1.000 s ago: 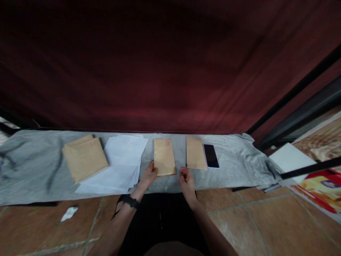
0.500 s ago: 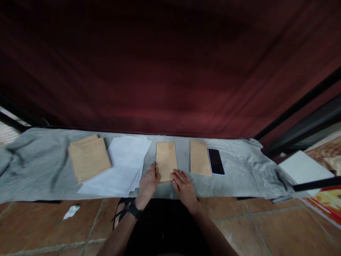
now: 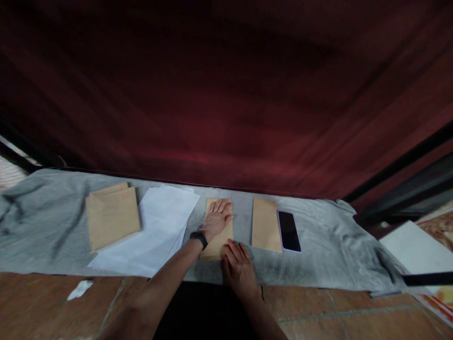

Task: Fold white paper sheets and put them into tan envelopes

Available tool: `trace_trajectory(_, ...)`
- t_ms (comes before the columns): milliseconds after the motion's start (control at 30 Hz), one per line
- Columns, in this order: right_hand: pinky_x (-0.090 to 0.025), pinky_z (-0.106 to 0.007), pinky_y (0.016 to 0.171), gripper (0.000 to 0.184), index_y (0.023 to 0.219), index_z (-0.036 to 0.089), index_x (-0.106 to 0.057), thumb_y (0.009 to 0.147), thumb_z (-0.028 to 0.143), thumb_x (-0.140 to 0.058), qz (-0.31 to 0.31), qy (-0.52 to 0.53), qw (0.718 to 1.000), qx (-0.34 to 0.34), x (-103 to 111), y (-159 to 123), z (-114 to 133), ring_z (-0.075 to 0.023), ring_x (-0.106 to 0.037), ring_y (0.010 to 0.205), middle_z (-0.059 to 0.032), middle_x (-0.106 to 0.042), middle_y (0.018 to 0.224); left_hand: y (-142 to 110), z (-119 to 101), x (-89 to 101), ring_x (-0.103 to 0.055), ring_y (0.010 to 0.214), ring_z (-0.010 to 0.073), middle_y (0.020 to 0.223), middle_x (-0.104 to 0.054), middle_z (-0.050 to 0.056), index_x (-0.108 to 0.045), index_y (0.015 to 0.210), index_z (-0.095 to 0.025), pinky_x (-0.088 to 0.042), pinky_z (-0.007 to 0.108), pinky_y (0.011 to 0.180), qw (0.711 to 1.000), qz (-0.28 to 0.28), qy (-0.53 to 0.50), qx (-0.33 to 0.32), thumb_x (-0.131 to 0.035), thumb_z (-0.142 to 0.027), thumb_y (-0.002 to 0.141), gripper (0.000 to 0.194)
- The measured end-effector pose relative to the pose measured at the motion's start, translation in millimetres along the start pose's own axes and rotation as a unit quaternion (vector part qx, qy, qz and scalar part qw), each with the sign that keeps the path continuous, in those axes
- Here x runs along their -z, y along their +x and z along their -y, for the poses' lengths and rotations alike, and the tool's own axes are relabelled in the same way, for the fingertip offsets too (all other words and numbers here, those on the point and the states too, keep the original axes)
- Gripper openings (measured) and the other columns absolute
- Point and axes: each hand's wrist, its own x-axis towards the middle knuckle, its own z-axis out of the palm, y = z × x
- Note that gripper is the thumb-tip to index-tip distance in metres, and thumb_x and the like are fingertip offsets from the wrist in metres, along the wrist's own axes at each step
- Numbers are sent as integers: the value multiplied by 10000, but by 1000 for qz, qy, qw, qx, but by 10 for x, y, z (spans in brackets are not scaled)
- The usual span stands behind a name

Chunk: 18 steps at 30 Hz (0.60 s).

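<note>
A brown paper envelope (image 3: 214, 246) lies flat in front of me on the grey cloth. My left hand (image 3: 217, 219) rests flat on its upper part, fingers stretched out and slightly spread, and covers much of it. My right hand (image 3: 239, 267) touches the envelope's lower right edge with fingers extended, partly on the cloth. To the right lies another brown envelope (image 3: 265, 224), with a dark-screened phone (image 3: 289, 231) close beside it. On the left, white paper sheets (image 3: 161, 231) are fanned out, and several brown envelopes (image 3: 113, 219) overlap their left side.
Grey cloth (image 3: 329, 245) covers the long narrow surface. A dark red curtain (image 3: 226, 127) hangs behind it. Black metal bars (image 3: 399, 160) stand at the right, near a white board (image 3: 417, 248). A crumpled white scrap (image 3: 79, 289) lies on the tiled floor.
My left hand has moved from the envelope's lower left edge up onto its upper face and flattened. My right hand stays at the lower right edge. The view has shifted slightly.
</note>
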Motion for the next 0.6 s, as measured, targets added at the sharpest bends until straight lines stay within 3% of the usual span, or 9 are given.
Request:
trace_trajectory(100, -353, -452, 1194, 392, 1362, 249, -569, 984, 193, -478, 6, 2, 1000, -2, 17, 4, 12, -219, -542, 1338, -73, -620, 1405, 86, 119, -23, -264, 1521, 280, 1608, -393, 91, -463, 1490, -227, -165, 511, 1245, 1000, 24, 3, -18, -417, -448, 1006, 534)
trace_trajectory(233, -355, -449, 1190, 398, 1357, 252, -575, 989, 175, -444, 6, -4, 1000, -1, 7, 0, 7, -218, -544, 1335, -75, -625, 1398, 13, 147, -55, -264, 1523, 257, 1613, -387, 69, -436, 1510, -245, -147, 496, 1249, 999, 30, -13, -26, -394, -430, 1012, 532)
trace_trajectory(600, -342, -440, 1200, 437, 1364, 219, -594, 956, 147, -456, -15, -25, 1000, 2, -85, -39, -39, -216, -551, 1325, -80, -626, 1402, -654, 52, -46, -296, 1511, 191, 1575, -453, 40, -454, 1497, -259, -155, 428, 1253, 997, 26, -36, -65, -347, -410, 1025, 507)
